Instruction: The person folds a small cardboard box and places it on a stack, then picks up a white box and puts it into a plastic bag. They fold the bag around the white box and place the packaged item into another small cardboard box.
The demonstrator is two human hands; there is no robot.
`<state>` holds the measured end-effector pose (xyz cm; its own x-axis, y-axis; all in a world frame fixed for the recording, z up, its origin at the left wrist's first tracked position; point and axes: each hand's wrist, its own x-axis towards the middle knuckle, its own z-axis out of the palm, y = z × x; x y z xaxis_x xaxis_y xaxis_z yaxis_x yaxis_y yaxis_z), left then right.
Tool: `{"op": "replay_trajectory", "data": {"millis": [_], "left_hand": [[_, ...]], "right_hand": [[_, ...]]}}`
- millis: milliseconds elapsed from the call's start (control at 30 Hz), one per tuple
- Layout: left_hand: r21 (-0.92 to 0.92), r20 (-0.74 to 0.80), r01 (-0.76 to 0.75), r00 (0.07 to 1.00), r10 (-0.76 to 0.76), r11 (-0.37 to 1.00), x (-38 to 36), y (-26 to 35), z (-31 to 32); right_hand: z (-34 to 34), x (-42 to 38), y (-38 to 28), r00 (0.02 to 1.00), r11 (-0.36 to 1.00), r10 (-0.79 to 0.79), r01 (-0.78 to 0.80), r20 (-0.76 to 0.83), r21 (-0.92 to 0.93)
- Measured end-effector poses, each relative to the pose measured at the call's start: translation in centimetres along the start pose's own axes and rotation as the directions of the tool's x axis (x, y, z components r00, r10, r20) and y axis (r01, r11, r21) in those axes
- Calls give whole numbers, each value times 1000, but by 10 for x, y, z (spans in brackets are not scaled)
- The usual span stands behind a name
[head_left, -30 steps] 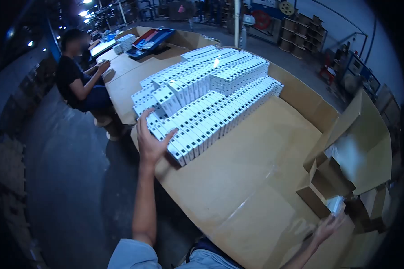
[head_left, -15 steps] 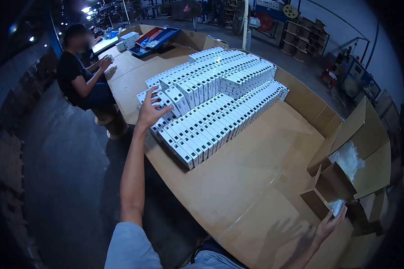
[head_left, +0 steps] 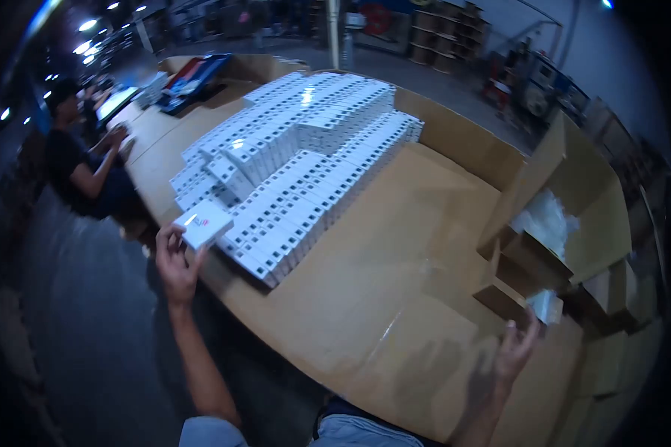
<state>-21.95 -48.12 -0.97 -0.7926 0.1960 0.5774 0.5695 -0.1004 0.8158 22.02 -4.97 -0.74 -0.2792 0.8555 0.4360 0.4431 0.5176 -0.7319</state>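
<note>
My left hand (head_left: 176, 264) grips a small flat white box (head_left: 203, 223) with small red print, its thumb on one side and fingers on the other. This box is up at the near left end of long stacked rows of white boxes (head_left: 306, 197) with dark square marks on their ends. On the right, my right hand (head_left: 516, 350) has its fingers apart beside a small shiny, clear-wrapped packet (head_left: 546, 306). A fingertip is at the packet's edge, possibly touching it. The packet rests against a small open carton (head_left: 497, 292).
A large open carton (head_left: 602, 190) with clear plastic bags (head_left: 546, 223) stands at the right. Brown cardboard (head_left: 365, 298) covers the table. At far left a co-worker (head_left: 89, 164) sits by the table, near a blue tray (head_left: 201, 86). A cardboard wall (head_left: 462, 130) edges the far side.
My left hand has taken a white box from the rows and drawn it toward me. The fingers of my right hand have opened off the wrapped packet. The view has turned right.
</note>
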Motion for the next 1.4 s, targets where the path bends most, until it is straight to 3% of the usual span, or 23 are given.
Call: {"op": "replay_trajectory", "data": {"millis": [33,100,200,233,333,433,533,600,633,700,733,800,867,900,933,1000,1100,1167,1233,1267,1300,1333,1400], "left_hand": [[0,-40,0,999,0,1000,-14,30,37],[-1,28,-14,1000,14,1000,-51,35,82],[-81,159,132,980,-118,988,-102,72,188],[56,322,88,941,-102,995,-117,74,210],[-102,443,39,897,11,994,-140,98,296],[-190,579,-73,797,172,979,-146,109,353],[-239,777,-88,580,245,967,-116,140,398],[-206,880,-161,401,254,965,-85,140,427],[-248,839,-200,445,313,948,-71,151,450],[-194,851,-371,397,343,908,-41,175,504],[-230,845,-424,359,396,876,-30,181,537],[-222,860,-597,252,443,771,-8,177,611],[-167,859,-786,180,479,595,3,164,685],[-149,856,-852,143,498,501,5,148,722],[-101,905,-895,98,414,434,5,138,749],[-88,891,-951,58,450,296,6,107,786],[39,959,-948,125,256,317,11,99,806],[34,894,-796,294,338,604,17,108,803],[-74,824,-571,427,372,818,25,122,790],[-91,824,-476,457,335,875,29,130,785],[-106,825,-376,483,293,921,33,138,779],[-121,826,-270,506,247,955,36,147,772],[-78,822,-250,532,204,965,38,158,765]], "right_hand": [[6,-12,-38,994,990,81,-89,75,109],[20,-32,-39,929,840,150,-300,339,452],[27,-41,-59,767,629,-12,-492,641,601],[27,-40,-65,716,570,-53,-551,697,610],[29,-38,-77,780,451,-90,-523,620,723],[25,-25,-57,939,574,-54,-249,339,780],[-4,-1,-10,968,852,-12,-122,252,508],[-32,21,10,977,851,-29,-87,212,518],[-48,33,14,985,899,-40,-38,167,437],[-77,57,18,997,963,-45,25,70,268],[-87,68,25,996,954,41,-62,77,294],[-95,103,32,988,964,-123,140,-90,224],[-104,149,29,957,961,-274,270,-90,-58],[-100,174,34,951,956,-291,285,-102,-67],[-94,198,37,950,956,-289,279,-117,-94],[-79,242,58,961,960,-263,251,-89,-122],[-55,290,88,970,960,-238,226,-54,-167],[-40,309,112,959,930,-271,240,-79,-277],[-45,315,93,987,979,-155,148,-42,-137],[-46,318,85,995,993,-100,99,-19,-64],[-39,326,92,981,980,-186,181,-59,-88],[-35,333,92,984,982,-177,175,-24,-67],[-28,343,89,986,987,-158,159,43,-22]]}}
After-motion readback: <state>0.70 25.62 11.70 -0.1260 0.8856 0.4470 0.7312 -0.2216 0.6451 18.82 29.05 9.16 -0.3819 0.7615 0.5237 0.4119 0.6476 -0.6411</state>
